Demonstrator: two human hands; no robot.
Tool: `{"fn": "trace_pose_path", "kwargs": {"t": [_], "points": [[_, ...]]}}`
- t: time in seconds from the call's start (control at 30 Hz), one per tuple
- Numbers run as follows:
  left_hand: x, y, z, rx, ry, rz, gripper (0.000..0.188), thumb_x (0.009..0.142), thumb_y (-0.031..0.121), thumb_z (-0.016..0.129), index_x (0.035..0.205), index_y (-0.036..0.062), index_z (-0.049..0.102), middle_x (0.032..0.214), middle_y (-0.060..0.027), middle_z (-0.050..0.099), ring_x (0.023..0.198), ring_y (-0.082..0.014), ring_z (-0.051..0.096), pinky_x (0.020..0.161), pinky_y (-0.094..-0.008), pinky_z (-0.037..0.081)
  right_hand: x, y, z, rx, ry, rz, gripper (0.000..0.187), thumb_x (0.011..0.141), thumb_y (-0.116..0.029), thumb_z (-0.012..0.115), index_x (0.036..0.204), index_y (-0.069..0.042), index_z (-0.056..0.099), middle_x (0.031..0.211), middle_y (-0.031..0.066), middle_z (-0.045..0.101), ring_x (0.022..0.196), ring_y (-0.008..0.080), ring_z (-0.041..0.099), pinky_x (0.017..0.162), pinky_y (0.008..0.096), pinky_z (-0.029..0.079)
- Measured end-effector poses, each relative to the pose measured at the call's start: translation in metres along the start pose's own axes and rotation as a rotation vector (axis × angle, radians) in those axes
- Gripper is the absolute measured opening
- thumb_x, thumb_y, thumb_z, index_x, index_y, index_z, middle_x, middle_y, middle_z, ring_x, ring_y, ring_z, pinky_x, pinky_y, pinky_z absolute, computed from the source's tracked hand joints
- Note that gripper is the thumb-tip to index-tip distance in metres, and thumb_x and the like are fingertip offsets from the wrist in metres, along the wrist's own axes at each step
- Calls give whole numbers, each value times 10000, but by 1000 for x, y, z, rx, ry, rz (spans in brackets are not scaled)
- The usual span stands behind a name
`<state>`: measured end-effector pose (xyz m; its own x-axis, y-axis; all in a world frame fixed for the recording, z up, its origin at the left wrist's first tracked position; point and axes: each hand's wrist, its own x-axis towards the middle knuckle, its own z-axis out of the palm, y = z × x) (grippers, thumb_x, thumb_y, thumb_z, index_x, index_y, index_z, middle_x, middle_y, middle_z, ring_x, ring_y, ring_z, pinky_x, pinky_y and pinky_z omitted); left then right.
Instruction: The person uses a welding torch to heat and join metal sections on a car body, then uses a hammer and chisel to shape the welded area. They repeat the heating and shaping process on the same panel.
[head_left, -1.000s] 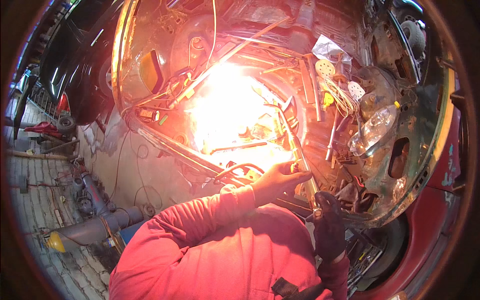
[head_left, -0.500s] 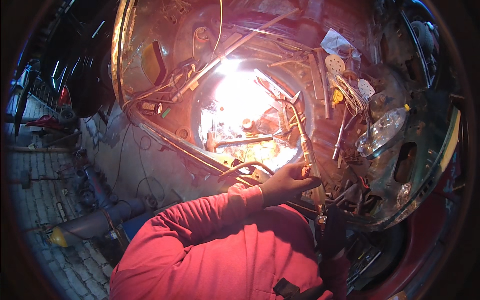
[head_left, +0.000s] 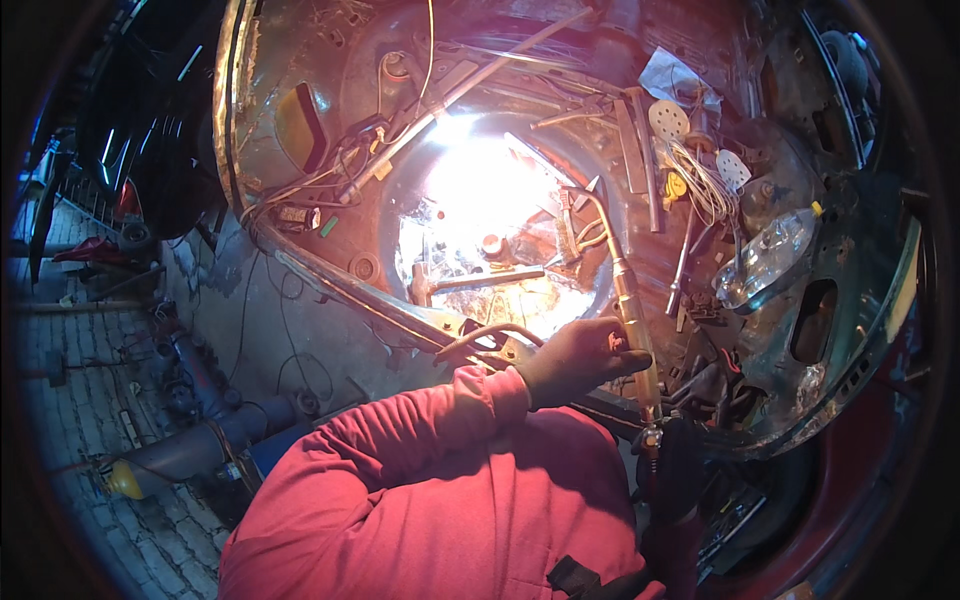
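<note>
A brass gas welding torch (head_left: 627, 290) slants up from my waist into the round well of a car body, its bent tip over the well's right side. My left hand (head_left: 580, 362), in a red sleeve, is closed on the torch's body, with thumb and fingers beside a small red knob. At the torch's rear end, by the valves and hose fittings, my right hand (head_left: 672, 465) is closed round it, mostly in shadow. Below the tip lie a hammer (head_left: 480, 283) and a brush-like tool (head_left: 566, 238). Glare hides part of the well (head_left: 395, 250).
A plastic bottle (head_left: 770, 258), coiled cord (head_left: 705, 185), perforated discs (head_left: 668, 120) and metal strips (head_left: 630, 150) lie on the right of the car body. Its metal rim (head_left: 350, 305) runs before me. A gas cylinder (head_left: 215, 440) lies on the brick floor (head_left: 100, 400) at left.
The torch and both hands have shifted slightly to the right, and the torch stands a little more upright. Both hands keep their hold.
</note>
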<state>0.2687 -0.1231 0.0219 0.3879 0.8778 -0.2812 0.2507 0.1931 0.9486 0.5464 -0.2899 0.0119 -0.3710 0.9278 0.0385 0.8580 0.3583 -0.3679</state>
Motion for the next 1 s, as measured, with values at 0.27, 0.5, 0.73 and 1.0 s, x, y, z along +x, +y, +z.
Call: {"fn": "trace_pose_path", "kwargs": {"t": [0.27,0.5,0.73,1.0], "points": [[-16,30,3,12,-405,358,510,930,387,845,1325,98,701,1050,-156,754,972,-314,770,836,-441,594,20,-7,-20,111,83,95,528,1077,-191,628,1551,11,516,1367,267,647,1242,456,669,1106,567,522],[-17,23,14,141,-379,482,483,965,324,812,1388,126,688,1095,-120,707,934,-345,724,803,-474,577,29,-14,-26,-26,41,69,497,1090,-218,634,1520,16,544,1362,262,652,1240,461,666,1066,543,555],[-17,18,15,168,-354,532,462,966,283,797,1387,126,691,1051,-115,710,907,-346,717,776,-467,567,33,-17,-24,-20,90,48,443,1062,-179,661,1434,49,585,1302,269,679,1202,461,680,1053,544,550],[-16,13,13,156,-383,519,480,944,281,803,1381,111,699,1147,-108,745,919,-331,720,790,-444,573,33,-18,-27,-45,55,64,437,1024,-115,729,1393,86,608,1264,270,709,1156,451,714,1009,525,582]]}}
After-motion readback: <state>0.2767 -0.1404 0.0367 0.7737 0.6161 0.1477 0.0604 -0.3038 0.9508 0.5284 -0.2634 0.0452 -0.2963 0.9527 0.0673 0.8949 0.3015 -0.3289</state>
